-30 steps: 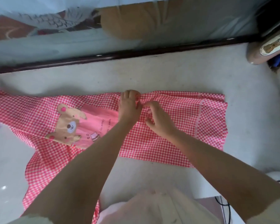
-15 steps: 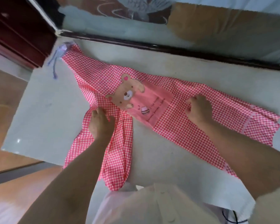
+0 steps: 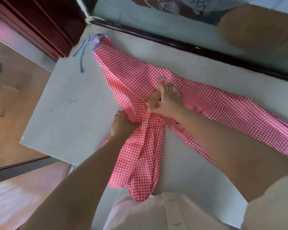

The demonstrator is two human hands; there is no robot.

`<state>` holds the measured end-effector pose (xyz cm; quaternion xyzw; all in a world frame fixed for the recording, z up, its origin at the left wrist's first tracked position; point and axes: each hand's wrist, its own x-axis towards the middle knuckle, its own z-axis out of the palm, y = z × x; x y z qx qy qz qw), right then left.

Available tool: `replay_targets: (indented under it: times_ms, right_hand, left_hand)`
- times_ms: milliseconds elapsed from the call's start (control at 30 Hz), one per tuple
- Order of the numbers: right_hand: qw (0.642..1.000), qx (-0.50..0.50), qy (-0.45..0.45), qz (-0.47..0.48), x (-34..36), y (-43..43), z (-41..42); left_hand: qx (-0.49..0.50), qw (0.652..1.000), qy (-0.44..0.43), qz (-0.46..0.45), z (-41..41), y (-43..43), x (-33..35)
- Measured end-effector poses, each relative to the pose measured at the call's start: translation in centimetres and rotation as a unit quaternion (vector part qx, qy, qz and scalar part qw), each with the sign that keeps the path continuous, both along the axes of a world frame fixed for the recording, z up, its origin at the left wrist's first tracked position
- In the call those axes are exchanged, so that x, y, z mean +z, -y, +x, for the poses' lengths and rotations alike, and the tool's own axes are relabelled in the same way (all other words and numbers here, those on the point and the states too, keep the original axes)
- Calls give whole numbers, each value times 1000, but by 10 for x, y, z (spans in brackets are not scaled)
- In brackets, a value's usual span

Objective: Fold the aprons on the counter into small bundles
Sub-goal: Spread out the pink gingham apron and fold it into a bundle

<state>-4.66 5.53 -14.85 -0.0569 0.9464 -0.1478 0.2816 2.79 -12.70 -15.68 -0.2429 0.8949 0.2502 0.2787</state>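
The right hand [image 3: 166, 102] hides most of the bear print [image 3: 162, 81], and the right end of the red checked apron [image 3: 136, 77] is cut off. The apron lies across the pale surface [image 3: 70, 113]. The left hand [image 3: 121, 125] grips its bunched near edge, and the right hand pinches a fold just beside. A dark rail [image 3: 189, 47] runs along the far side.

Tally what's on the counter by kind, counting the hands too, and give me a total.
Aprons: 1, the red checked apron
Hands: 2, the left hand and the right hand, both gripping the cloth
Total: 3
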Motion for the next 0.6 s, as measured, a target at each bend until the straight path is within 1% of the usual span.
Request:
replay_targets:
  times_ms: [33,100,133,200,233,300,333,400,433,467,500,533,567,600]
  right_hand:
    - [999,23,12,36,-4,3,-2]
    - [991,69,-11,113,-14,11,-6]
    - [987,81,-24,137,-19,15,-9]
    - [988,73,-46,129,-27,17,-14]
    - [991,65,-56,103,-29,15,-15]
    - [997,28,-65,32,-31,4,-22]
    - [998,3,-68,-17,-30,-1,-25]
    - [985,-75,-52,-146,-25,-17,-28]
    - [968,-117,-44,-220,-23,-23,-29]
    - [948,-154,-43,-273,-16,-29,-28]
    - [935,-181,-39,-303,-5,-32,-28]
    - [930,-191,-33,-314,6,-37,-25]
    - [929,-192,-19,-315,18,-41,-22]
    - [935,-180,5,-306,30,-48,-17]
  left_hand:
    - [-4,1000,-2,3,-6,0,0]
    - [-25,999,3,22,-21,4,-4]
    - [-36,999,15,35,-29,7,-7]
    - [-62,997,26,35,-40,13,-13]
    - [-88,996,18,8,-45,16,-14]
    - [-160,983,-6,-89,-58,18,-15]
    - [-190,972,-12,-136,-63,19,-13]
    - [-202,964,-22,-172,-73,12,-8]
    - [-185,967,-21,-175,-77,7,-3]
    - [-162,972,-16,-168,-81,1,2]
    - [-128,981,-7,-145,-86,-5,6]
    - [-81,992,4,-99,-91,-13,10]
    - [-12,999,9,-29,-96,-18,11]
    - [74,995,3,72,-99,-27,16]
